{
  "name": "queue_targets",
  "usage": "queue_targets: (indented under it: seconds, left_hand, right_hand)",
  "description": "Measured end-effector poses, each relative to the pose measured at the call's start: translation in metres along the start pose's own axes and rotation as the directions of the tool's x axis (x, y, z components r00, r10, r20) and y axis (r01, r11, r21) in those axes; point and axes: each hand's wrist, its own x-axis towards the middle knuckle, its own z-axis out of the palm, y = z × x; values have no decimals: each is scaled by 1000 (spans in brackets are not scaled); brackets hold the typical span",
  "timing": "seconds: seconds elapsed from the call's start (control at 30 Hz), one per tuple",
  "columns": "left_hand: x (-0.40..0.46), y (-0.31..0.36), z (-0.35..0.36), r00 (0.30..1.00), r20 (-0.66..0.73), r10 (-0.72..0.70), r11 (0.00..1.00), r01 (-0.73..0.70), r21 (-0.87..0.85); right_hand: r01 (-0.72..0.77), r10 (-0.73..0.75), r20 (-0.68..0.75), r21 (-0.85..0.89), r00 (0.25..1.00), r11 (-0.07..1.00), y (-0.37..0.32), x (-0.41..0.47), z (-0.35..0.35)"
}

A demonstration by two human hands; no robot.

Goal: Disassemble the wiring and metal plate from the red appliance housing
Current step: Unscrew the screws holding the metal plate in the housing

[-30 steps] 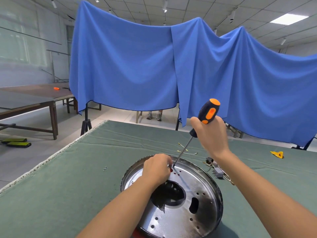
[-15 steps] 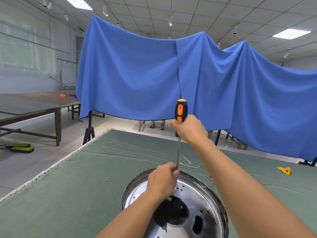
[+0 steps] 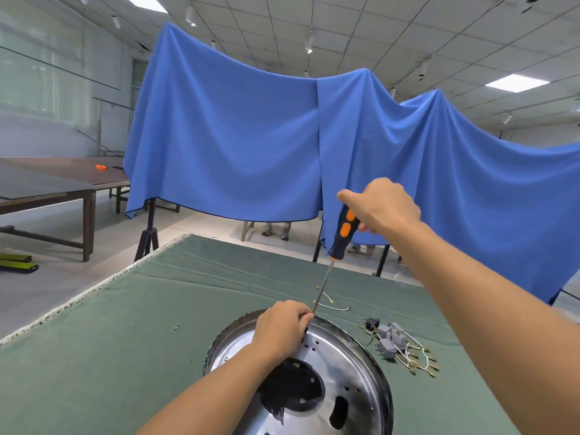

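Your right hand (image 3: 384, 205) grips the top of the black-and-orange screwdriver (image 3: 343, 229), fingers curled round the handle; the shaft slants down and left toward the metal plate (image 3: 351, 372); your left hand (image 3: 281, 328) rests on the far part of the plate, fingers curled and pinching the lower shaft near its tip; the tip itself is hidden behind them. The round shiny plate lies on the green worktop (image 3: 110, 340) at the near edge of view, with a dark central opening and small holes; whether the red housing sits beneath it cannot be told. Just right of the plate lies the wiring bundle (image 3: 400, 345), grey blocks with pale leads and brass terminals, apart from the plate; a loose wire (image 3: 332, 304) lies beyond the rim; two small screws (image 3: 176, 328) lie to the left; a blue cloth (image 3: 251, 146) hangs behind the worktop.
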Motion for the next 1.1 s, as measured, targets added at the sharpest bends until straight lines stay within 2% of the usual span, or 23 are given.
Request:
queue_targets:
  seconds: [0.13, 0.2, 0.27, 0.37, 0.47, 0.57, 0.63, 0.7, 0.77, 0.83, 0.9, 0.97, 1.1]
  left_hand:
    - [-2, -2, -1, 1000, 7, 23, 998, -24, 58]
    - [-2, -3, -2, 1000, 7, 29, 997, -29, 74]
    - [-3, -4, -2, 1000, 14, 26, 996, -27, 82]
    - [-3, -4, -1, 1000, 30, 1, 995, -4, 100]
    - [-2, -5, -1, 999, 44, -26, 996, 22, 90]
    - [-2, -4, -1, 997, 52, -62, 994, 57, 95]
    - [-1, -3, 0, 996, 47, -79, 989, 72, 129]
    - [-2, -3, -1, 996, 40, -75, 985, 68, 160]
    - [-2, -4, -1, 997, 21, -71, 982, 66, 178]
    - [-3, -5, -2, 997, 16, -77, 983, 73, 169]
    - [-4, -4, -3, 996, 40, -79, 983, 71, 171]
    - [-3, -5, -3, 995, 63, -77, 982, 64, 178]
    - [-1, -6, -3, 994, 80, -71, 982, 56, 182]
  right_hand:
    - [88, -86, 24, -367, 996, 926, -21, -5, 1]
    - [97, -88, 42, -455, 995, 885, -29, -6, 4]
    - [118, -88, 86, -458, 992, 881, -34, -3, 6]
    - [194, -115, 222, -375, 968, 906, -35, 4, 3]
    - [264, -132, 408, -285, 903, 922, -33, 9, -8]
    - [227, -72, 529, -234, 846, 945, -30, 12, -18]
    - [191, -20, 507, -288, 862, 939, -27, 9, -18]
    - [196, -35, 345, -445, 938, 874, -27, 3, -12]
    - [226, -142, 192, -552, 971, 803, -29, 1, -4]
    - [285, -195, 227, -499, 954, 818, -35, 3, -1]
    - [337, -191, 359, -407, 914, 849, -40, 5, -5]
    - [359, -191, 446, -330, 875, 873, -41, 5, -9]
    - [343, -242, 512, -111, 824, 933, -40, 3, -11]
